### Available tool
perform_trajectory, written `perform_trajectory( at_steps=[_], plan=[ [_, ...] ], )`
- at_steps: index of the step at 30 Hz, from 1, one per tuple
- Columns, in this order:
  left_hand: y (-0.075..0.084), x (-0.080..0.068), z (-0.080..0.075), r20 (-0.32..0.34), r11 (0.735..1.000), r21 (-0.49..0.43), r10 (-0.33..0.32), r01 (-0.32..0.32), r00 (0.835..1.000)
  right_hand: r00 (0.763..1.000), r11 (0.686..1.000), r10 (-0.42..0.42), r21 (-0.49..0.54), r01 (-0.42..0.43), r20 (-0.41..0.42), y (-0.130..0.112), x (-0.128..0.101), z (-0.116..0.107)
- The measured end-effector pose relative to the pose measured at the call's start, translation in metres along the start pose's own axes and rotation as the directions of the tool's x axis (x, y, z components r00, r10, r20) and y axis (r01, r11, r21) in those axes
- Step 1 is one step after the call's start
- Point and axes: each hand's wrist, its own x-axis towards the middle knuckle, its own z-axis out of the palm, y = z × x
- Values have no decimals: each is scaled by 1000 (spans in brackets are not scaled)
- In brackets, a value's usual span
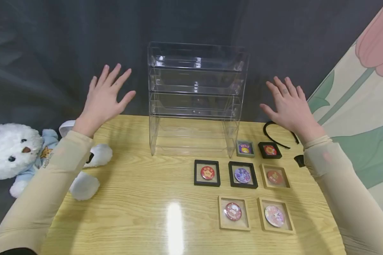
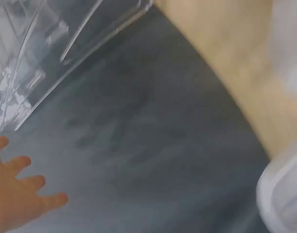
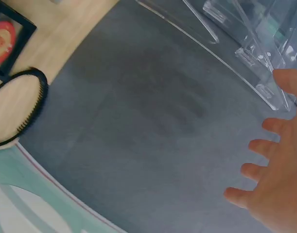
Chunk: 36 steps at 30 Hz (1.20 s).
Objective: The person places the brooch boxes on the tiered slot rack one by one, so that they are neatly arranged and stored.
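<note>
Clear acrylic tiered display stand (image 1: 196, 97) upright at the back edge of the wooden table (image 1: 140, 198), between our two raised hands. Left hand (image 1: 104, 95) and right hand (image 1: 288, 106) hang in the air on either side of it, near but apart, touching nothing. Fingers on both spread straight and released; no grasp on anything.

Risk, as we judge it: the stand is tall, light-looking and slick, so uneven pressure from one side could tip it toward the dark backdrop or slide it onto the framed badges (image 1: 242, 175) just in front. The black headband (image 1: 274, 136) under our right wrist and the plush bear (image 1: 22, 152) by our left sleeve could snag.
</note>
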Motion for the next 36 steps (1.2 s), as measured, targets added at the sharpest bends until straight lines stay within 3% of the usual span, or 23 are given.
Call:
perform_trajectory(
  at_steps=[2, 5, 8, 11, 15, 17, 24, 29, 36],
  plan=[
    [-1, -6, 11, 6, 992, -125, -6, 6, 1000, 1000, 999, 4, 38, -4, -14, 3, -11, 4],
    [-1, -16, 31, -27, 947, -322, -12, 2, 1000, 998, 990, 32, 140, -24, -51, 8, -31, 10],
    [1, -24, 49, -82, 863, -506, -25, -20, 996, 991, 958, 89, 283, -57, -101, 14, -50, 20],
    [4, -30, 68, -130, 763, -646, -57, -41, 990, 973, 902, 182, 418, -108, -142, 19, -72, 35],
    [13, -37, 89, -160, 643, -764, -118, -47, 980, 944, 830, 299, 528, -182, -144, 27, -100, 53],
    [19, -40, 98, -174, 608, -792, -140, -55, 975, 931, 802, 343, 554, -223, -122, 33, -114, 60],
    [69, -50, 90, -159, 542, -840, -186, -33, 970, 910, 716, 413, 625, -310, -21, 48, -147, 89],
    [76, -52, 106, -142, 501, -865, -214, -17, 967, 915, 665, 398, 668, -333, 60, 53, -160, 111],
    [83, -44, 119, -216, 464, -881, -210, -98, 953, 921, 628, 357, 688, -363, 159, 63, -174, 134]
  ],
)
